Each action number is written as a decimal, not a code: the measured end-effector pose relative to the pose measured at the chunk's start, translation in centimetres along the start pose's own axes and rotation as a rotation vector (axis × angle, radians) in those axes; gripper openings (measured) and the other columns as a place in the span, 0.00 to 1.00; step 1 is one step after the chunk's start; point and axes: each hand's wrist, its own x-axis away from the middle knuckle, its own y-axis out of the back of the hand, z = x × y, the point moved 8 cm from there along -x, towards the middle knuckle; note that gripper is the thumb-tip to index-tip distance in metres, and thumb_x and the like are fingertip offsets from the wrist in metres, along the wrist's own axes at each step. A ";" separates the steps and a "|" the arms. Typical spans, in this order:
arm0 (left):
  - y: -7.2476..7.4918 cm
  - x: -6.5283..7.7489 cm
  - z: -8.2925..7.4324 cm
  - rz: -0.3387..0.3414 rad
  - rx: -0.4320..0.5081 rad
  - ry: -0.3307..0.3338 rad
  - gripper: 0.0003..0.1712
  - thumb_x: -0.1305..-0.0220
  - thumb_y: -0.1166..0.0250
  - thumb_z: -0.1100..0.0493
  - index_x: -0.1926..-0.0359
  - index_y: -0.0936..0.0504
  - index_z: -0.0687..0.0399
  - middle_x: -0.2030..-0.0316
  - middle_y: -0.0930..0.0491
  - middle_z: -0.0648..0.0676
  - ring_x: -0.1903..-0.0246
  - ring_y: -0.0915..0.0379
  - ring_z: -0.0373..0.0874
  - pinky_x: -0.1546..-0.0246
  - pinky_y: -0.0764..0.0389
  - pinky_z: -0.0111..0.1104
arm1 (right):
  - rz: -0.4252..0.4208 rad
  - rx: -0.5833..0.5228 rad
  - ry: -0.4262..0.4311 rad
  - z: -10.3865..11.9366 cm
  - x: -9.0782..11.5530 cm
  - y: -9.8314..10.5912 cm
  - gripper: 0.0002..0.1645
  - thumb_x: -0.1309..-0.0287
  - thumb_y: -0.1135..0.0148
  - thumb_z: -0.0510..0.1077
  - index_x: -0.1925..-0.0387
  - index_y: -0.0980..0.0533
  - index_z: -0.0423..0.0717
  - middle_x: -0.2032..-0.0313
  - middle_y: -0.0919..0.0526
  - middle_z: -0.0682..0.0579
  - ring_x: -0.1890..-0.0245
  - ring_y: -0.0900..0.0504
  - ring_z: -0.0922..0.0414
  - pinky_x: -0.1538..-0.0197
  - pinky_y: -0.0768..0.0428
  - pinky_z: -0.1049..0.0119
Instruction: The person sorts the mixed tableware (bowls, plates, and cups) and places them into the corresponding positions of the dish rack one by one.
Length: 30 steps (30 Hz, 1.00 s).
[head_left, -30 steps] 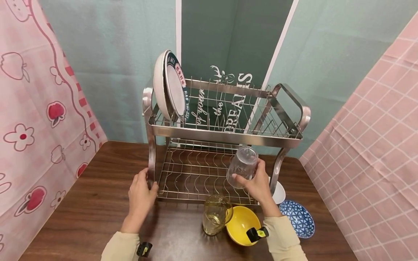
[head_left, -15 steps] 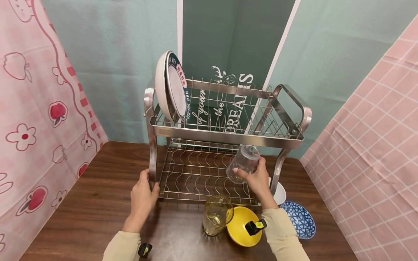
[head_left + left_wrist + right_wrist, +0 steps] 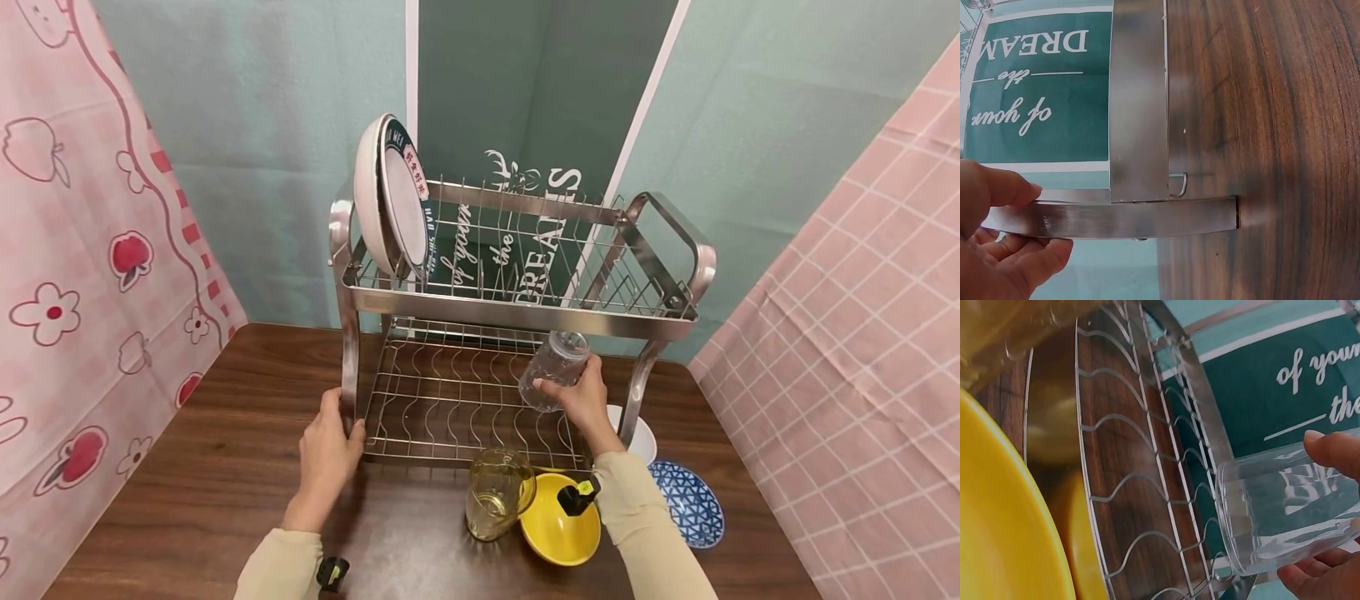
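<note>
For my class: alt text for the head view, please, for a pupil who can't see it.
A person's right hand holds a clear glass over the lower shelf of a metal dish rack; the left hand grips one leg. Dishes stand on edge above; an amber mug and yellow bowl sit in front.

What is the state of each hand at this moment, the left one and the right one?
Left hand: closed, gripping a metal rack leg.
Right hand: closed, holding a clear cup.
</note>
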 end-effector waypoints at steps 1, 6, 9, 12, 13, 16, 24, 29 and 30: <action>0.0 0.0 0.0 0.011 -0.007 0.007 0.27 0.49 0.35 0.68 0.48 0.36 0.63 0.70 0.23 0.70 0.73 0.26 0.70 0.75 0.31 0.56 | -0.002 0.001 -0.004 -0.2 -0.2 0.0 0.53 0.61 0.24 0.44 0.38 0.47 0.40 0.46 0.32 0.36 0.44 0.33 0.41 0.47 0.32 0.46; -0.2 -0.1 0.1 0.072 -0.045 0.048 0.26 0.47 0.36 0.66 0.49 0.39 0.60 0.72 0.24 0.69 0.76 0.27 0.69 0.78 0.31 0.55 | -0.016 0.034 -0.009 -0.7 -1.0 -0.2 0.54 0.62 0.24 0.43 0.38 0.48 0.38 0.47 0.32 0.35 0.45 0.32 0.40 0.47 0.32 0.46; -0.1 -0.2 0.2 0.088 -0.048 0.058 0.26 0.46 0.36 0.65 0.49 0.40 0.60 0.72 0.23 0.69 0.75 0.27 0.69 0.79 0.31 0.55 | -0.017 0.075 -0.011 -1.2 -1.5 -0.4 0.55 0.62 0.24 0.44 0.38 0.49 0.37 0.47 0.32 0.34 0.45 0.33 0.39 0.47 0.32 0.46; -0.1 -0.1 0.2 0.093 -0.042 0.067 0.26 0.45 0.36 0.64 0.49 0.39 0.59 0.71 0.23 0.69 0.73 0.27 0.70 0.77 0.31 0.55 | -0.021 0.097 -0.016 -1.7 -2.0 -0.5 0.54 0.61 0.24 0.44 0.38 0.48 0.37 0.46 0.32 0.33 0.45 0.33 0.38 0.47 0.33 0.46; 0.0 -0.1 0.2 0.091 -0.039 0.067 0.26 0.45 0.35 0.64 0.50 0.39 0.59 0.71 0.23 0.70 0.73 0.27 0.70 0.77 0.31 0.56 | -0.021 0.101 -0.020 -1.9 -2.1 -0.5 0.54 0.61 0.24 0.44 0.38 0.48 0.37 0.46 0.32 0.33 0.45 0.33 0.38 0.46 0.34 0.46; 0.0 -0.1 0.2 0.084 -0.032 0.067 0.25 0.45 0.35 0.63 0.50 0.38 0.59 0.71 0.23 0.71 0.72 0.27 0.71 0.75 0.31 0.56 | -0.039 0.092 -0.019 -2.3 -2.4 -0.4 0.54 0.62 0.24 0.45 0.39 0.47 0.37 0.47 0.32 0.32 0.46 0.33 0.37 0.46 0.34 0.45; -0.2 -0.1 0.4 0.082 -0.028 0.068 0.24 0.45 0.34 0.63 0.52 0.37 0.59 0.73 0.23 0.71 0.73 0.26 0.70 0.77 0.31 0.56 | -0.088 0.102 -0.032 -3.1 -2.8 0.0 0.53 0.64 0.23 0.48 0.42 0.46 0.35 0.48 0.32 0.28 0.47 0.34 0.34 0.47 0.34 0.44; -0.3 0.0 0.5 0.076 -0.028 0.065 0.24 0.45 0.34 0.63 0.52 0.37 0.59 0.74 0.23 0.71 0.73 0.26 0.70 0.77 0.31 0.55 | -0.067 0.100 -0.088 -3.9 -2.9 -0.2 0.51 0.59 0.25 0.44 0.41 0.49 0.34 0.46 0.34 0.27 0.44 0.36 0.35 0.44 0.36 0.45; -0.2 0.0 0.5 0.073 -0.028 0.065 0.24 0.45 0.34 0.63 0.53 0.37 0.59 0.74 0.23 0.71 0.74 0.26 0.70 0.77 0.31 0.55 | -0.071 0.107 -0.082 -3.9 -3.0 -0.2 0.51 0.59 0.25 0.44 0.41 0.48 0.35 0.46 0.34 0.28 0.44 0.35 0.36 0.44 0.36 0.46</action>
